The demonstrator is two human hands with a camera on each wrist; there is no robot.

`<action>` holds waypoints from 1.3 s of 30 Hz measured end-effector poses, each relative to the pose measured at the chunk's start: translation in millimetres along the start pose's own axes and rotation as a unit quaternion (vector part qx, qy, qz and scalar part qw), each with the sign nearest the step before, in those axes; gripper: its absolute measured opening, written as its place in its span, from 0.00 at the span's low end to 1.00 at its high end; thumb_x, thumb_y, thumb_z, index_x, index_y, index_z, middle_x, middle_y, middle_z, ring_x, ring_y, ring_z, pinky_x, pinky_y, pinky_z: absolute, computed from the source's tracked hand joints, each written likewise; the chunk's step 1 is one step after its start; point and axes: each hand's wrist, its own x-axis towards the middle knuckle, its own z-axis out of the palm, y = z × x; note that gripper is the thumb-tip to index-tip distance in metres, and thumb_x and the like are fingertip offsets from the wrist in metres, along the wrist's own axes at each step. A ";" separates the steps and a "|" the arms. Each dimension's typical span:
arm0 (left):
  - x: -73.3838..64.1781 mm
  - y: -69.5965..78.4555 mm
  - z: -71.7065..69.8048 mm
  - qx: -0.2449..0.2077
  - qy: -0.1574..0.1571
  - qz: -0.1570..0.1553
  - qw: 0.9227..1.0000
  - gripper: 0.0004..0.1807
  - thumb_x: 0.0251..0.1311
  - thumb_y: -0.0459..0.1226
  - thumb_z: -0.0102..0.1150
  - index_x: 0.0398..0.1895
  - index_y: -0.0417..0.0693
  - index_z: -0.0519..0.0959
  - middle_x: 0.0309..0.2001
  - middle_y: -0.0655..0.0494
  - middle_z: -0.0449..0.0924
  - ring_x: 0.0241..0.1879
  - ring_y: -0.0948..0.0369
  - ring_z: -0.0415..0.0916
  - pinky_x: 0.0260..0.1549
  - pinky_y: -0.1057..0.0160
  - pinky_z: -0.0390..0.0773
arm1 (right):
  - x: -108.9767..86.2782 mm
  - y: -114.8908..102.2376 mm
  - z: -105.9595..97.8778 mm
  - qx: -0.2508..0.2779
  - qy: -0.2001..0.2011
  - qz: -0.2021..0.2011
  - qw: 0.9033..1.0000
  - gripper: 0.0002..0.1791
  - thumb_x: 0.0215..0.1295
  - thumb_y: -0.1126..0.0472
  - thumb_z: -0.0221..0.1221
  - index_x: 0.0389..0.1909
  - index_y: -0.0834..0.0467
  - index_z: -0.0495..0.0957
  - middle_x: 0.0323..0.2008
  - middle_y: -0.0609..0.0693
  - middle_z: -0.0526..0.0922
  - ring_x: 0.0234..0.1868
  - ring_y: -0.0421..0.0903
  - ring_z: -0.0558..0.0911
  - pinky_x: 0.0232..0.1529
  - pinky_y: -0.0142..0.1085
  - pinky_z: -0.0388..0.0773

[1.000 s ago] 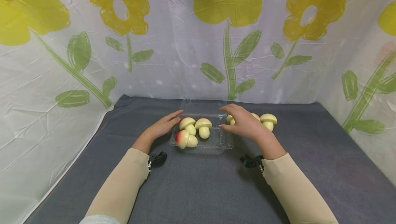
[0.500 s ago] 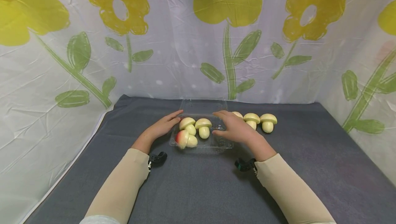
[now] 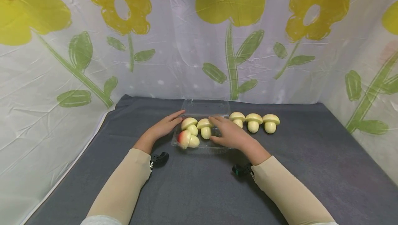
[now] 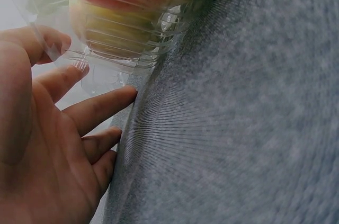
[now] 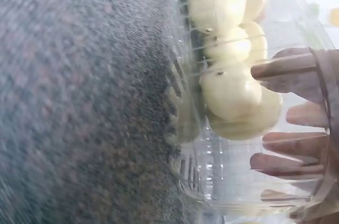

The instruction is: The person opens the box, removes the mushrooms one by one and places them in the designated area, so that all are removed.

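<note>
The person's left hand (image 3: 163,125), fingers loosely spread and gripping nothing, lies along the left side of a clear plastic hinged box (image 3: 205,147) near the far edge of the dark-grey cloth-covered table (image 3: 192,190); its fingertips appear to touch the left wall, and a one-sided push there could slide so light a box or turn it askew. At the box's near left corner, a cream toy mushroom with a red-flushed cap (image 3: 188,139) might roll if the box were jolted, and could knock the cream toy mushroom behind it (image 3: 190,126). Further right, the person's right hand (image 3: 231,133), wide, thumb well apart from the fingers and no item seen in it, is over the box's right part; a careless sweep left could topple the cream toy mushroom beside its fingertips (image 3: 205,128), whose contact I cannot confirm. As for direction, the red-flushed mushroom's long axis runs left to right, cap left, stem right; the one behind tilts, stem toward the near right; the third points its stem at the near edge. The box itself looks longest left to right, its clear plastic lid (image 3: 205,107) folded back toward the table's far edge; right of it, three cream toy mushrooms in a row (image 3: 253,123) have stems facing the near edge
</note>
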 end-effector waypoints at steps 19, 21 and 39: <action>1.6 3.9 -0.5 0.008 0.004 0.002 1.000 0.32 0.83 0.51 0.38 0.84 0.55 0.52 0.82 0.47 0.48 0.80 0.45 0.44 0.73 0.36 0.52 | 3.1 -2.1 3.3 0.027 0.027 -0.005 0.999 0.27 0.72 0.57 0.65 0.68 0.57 0.72 0.62 0.54 0.78 0.59 0.51 0.79 0.54 0.46 0.78; 1.0 4.6 -0.3 0.008 0.004 -0.002 1.000 0.32 0.83 0.52 0.39 0.84 0.56 0.52 0.82 0.47 0.48 0.80 0.45 0.44 0.73 0.36 0.52 | 3.5 -3.2 3.6 0.029 0.034 -0.006 0.999 0.23 0.72 0.58 0.65 0.65 0.57 0.74 0.58 0.53 0.80 0.54 0.50 0.81 0.50 0.45 0.79; 0.6 0.1 0.8 0.012 0.004 -0.010 1.000 0.31 0.83 0.50 0.38 0.84 0.57 0.51 0.82 0.48 0.47 0.80 0.45 0.43 0.73 0.35 0.52 | 2.8 -6.8 3.9 -0.008 0.043 -0.023 0.999 0.23 0.70 0.61 0.66 0.64 0.60 0.79 0.54 0.54 0.84 0.48 0.49 0.83 0.40 0.43 0.77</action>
